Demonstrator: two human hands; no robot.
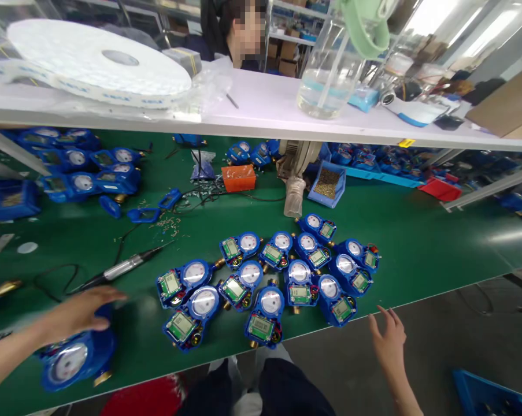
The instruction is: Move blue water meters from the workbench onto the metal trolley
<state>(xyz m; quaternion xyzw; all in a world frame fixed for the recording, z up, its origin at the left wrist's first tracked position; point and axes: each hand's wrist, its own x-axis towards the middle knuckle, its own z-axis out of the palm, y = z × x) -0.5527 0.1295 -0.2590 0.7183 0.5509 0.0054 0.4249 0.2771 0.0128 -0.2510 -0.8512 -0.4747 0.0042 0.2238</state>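
My left hand (81, 312) is over a blue water meter (70, 364) near the table's left front edge. Its fingers stretch to the right with the thumb apart; whether it touches the meter I cannot tell. My right hand (388, 335) hangs in the air just off the front edge, fingers spread and holding nothing. Between my hands several open water meters (270, 315) lie grouped on the green table, with round white dials and green circuit boards with displays showing. An electric screwdriver (124, 266) lies on the table beyond my left hand.
A white shelf (261, 95) crosses above the table, bearing a tape roll (100, 63) and a clear bottle (328, 86). Behind are stacked meters (82, 182), an orange box (239, 178) and a blue screw bin (328, 184). Another person (219, 34) is beyond the shelf.
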